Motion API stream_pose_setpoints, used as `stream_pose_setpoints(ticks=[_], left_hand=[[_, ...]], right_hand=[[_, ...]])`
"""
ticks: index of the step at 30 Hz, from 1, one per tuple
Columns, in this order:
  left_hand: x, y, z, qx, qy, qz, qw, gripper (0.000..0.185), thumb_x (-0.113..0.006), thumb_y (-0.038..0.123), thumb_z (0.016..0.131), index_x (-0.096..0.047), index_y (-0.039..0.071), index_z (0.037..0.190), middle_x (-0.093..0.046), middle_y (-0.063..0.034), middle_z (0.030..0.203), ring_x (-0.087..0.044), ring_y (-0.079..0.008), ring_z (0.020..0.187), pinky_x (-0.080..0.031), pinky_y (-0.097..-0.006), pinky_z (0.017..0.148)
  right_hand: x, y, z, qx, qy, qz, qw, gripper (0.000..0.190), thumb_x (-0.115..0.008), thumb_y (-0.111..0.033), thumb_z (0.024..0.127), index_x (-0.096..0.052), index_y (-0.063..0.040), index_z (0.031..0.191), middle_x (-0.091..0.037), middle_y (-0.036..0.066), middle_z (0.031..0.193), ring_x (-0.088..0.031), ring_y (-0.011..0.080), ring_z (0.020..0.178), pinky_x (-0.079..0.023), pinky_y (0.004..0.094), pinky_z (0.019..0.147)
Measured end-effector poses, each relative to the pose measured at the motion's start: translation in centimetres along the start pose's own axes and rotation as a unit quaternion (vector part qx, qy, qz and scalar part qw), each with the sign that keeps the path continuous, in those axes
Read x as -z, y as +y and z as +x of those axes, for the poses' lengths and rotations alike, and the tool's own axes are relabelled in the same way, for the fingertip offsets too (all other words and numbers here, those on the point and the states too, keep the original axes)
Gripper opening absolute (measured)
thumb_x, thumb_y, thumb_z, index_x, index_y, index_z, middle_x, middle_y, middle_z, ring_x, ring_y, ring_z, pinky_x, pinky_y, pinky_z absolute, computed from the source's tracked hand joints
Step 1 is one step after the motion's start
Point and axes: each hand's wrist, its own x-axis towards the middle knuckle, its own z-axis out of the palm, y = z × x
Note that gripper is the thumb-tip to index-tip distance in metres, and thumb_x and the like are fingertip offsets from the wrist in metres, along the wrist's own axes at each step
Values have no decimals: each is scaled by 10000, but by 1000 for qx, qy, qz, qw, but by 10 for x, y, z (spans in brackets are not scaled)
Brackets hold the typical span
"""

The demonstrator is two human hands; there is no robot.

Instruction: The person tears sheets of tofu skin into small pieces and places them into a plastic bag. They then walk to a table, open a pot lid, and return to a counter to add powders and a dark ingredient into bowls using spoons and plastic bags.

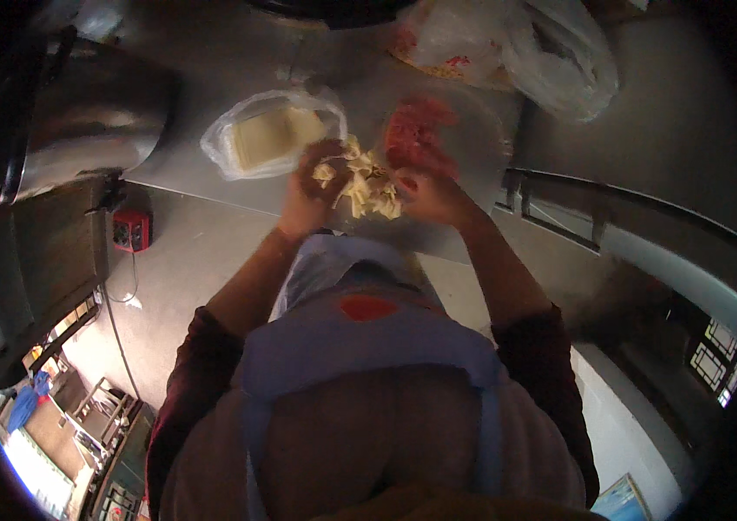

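My left hand point(308, 192) curls around a small pale yellow dough piece point(324, 172), which looks like a folded wonton. My right hand point(433, 195) is at the right side of a loose pile of similar dough pieces point(362, 189) on the metal worktop point(225, 195). Whether its bent fingers pinch anything is too blurred to tell. Just beyond that hand lies a mass of raw red minced meat point(410, 133). Beyond my left hand, an open clear plastic bag point(213, 144) holds a stack of square dough wrappers point(264, 138).
At the back right are a plastic bag with red and yellow bits point(450, 45) and another clear bag point(564, 65). A large shiny metal vessel point(101, 111) stands at the left. Below the worktop's left edge hangs a red socket box point(130, 230). A metal rail point(629, 202) runs at right.
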Motion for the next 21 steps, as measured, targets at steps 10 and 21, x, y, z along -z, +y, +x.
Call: stream_pose_setpoints(ticks=[10, 21], left_hand=[[94, -52, 45, -136, -79, 470, 869, 41, -591, 95, 752, -591, 60, 774, -591, -116, 828, -559, -308, 831, -491, -417, 711], [82, 6, 20, 178, 49, -580, 794, 533, -624, 380, 799, -531, 54, 1210, -565, -117, 1210, -527, -278, 1123, -392, -394, 963]], right_hand=[[25, -5, -34, -42, 113, 439, 891, 471, -631, -30, 765, -526, -11, 1224, -580, 96, 1143, -562, 192, 1052, -456, 317, 901], [29, -82, -28, 112, 81, 623, 770, 469, -521, 87, 744, -515, 39, 1211, -575, 105, 1101, -564, 198, 1022, -442, 303, 910]])
